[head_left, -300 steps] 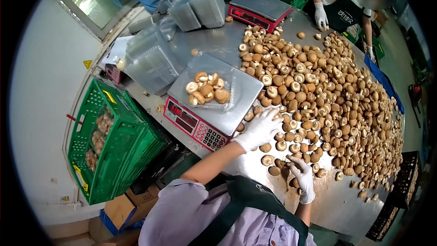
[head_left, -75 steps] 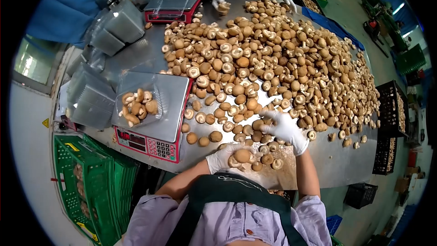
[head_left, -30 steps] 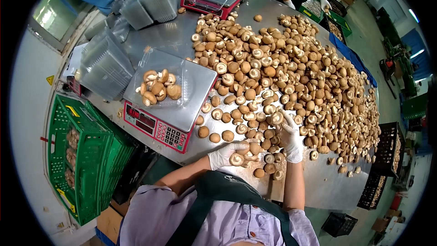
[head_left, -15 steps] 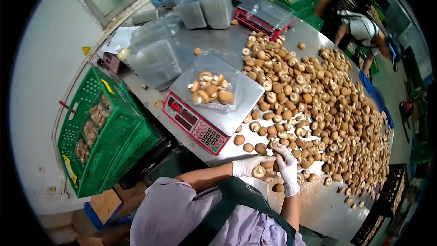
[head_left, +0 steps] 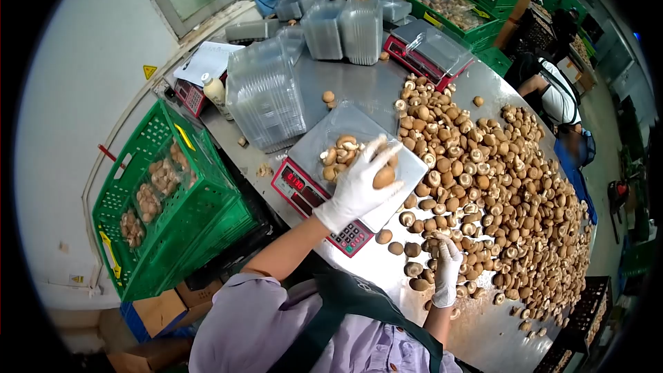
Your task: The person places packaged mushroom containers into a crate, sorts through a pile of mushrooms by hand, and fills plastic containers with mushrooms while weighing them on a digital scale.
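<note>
Gloved, my left hand (head_left: pixel 360 186) is over the clear plastic tray on the near scale (head_left: pixel 402 181), its fingers curled round a brown mushroom (head_left: pixel 384 177). Several mushrooms (head_left: pixel 340 155) lie in the tray beside it, partly covered by the hand. The scale's red display (head_left: pixel 294 178) is lit. My right hand (head_left: pixel 447 269), also gloved, is at the near edge of the mushroom pile (head_left: pixel 511 193), its fingers bent together at a mushroom. Whatever its palm may hold is hidden.
Stacked clear trays (head_left: pixel 266 100) stand behind the scale, near a bottle (head_left: pixel 215 90). A second scale (head_left: pixel 428 52) is farther back. A green crate (head_left: pixel 155 200) with packed mushrooms stands at the left. Beyond the table, a person (head_left: pixel 558 93) bends down.
My left hand has moved from the table's near edge up to the tray, carrying mushrooms. My right hand has parted from it and moved slightly right. The view has shifted.
</note>
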Motion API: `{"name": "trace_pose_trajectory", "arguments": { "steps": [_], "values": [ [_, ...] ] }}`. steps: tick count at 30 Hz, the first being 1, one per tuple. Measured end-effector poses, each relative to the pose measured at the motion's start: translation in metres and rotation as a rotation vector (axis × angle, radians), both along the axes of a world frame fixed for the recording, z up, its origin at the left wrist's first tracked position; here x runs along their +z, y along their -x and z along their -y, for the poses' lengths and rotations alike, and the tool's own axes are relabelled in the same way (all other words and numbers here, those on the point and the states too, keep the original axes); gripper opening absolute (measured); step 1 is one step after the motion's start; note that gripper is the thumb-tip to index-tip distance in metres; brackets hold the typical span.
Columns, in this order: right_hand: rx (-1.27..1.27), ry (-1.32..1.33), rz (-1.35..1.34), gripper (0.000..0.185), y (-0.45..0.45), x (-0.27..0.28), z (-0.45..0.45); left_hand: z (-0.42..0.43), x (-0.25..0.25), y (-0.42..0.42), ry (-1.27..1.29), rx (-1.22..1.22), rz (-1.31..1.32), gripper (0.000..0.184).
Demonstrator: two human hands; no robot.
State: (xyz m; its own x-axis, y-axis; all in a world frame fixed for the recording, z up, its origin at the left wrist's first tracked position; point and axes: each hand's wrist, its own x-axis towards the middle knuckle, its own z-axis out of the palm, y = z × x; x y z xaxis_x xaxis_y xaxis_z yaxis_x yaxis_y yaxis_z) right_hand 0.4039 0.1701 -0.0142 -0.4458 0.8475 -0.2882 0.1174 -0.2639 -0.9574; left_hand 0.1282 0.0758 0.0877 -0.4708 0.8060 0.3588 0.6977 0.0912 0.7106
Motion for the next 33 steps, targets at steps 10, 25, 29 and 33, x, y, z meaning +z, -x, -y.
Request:
{"name": "trace_pose_trajectory", "arguments": {
  "steps": [10, 25, 29, 33],
  "values": [
    [-0.039, -0.113, -0.087, 0.022, 0.047, 0.006, 0.005, -0.036, -0.018, 0.029, 0.648, -0.096, -0.542, 0.073],
    [-0.177, 0.092, -0.458, 0.036, 0.09, 0.017, -0.003, 0.064, -0.013, 0.172, -0.204, 0.242, 0.15, 0.037],
    [-0.003, -0.142, -0.165, 0.028, 0.115, 0.037, -0.004, 0.072, -0.011, 0.171, -0.146, 0.137, 0.261, 0.038],
    [0.103, -0.357, 0.171, 0.032, 0.157, 0.065, 0.003, 0.056, -0.02, 0.149, -0.061, -0.044, 0.15, 0.04]
  ]
}}
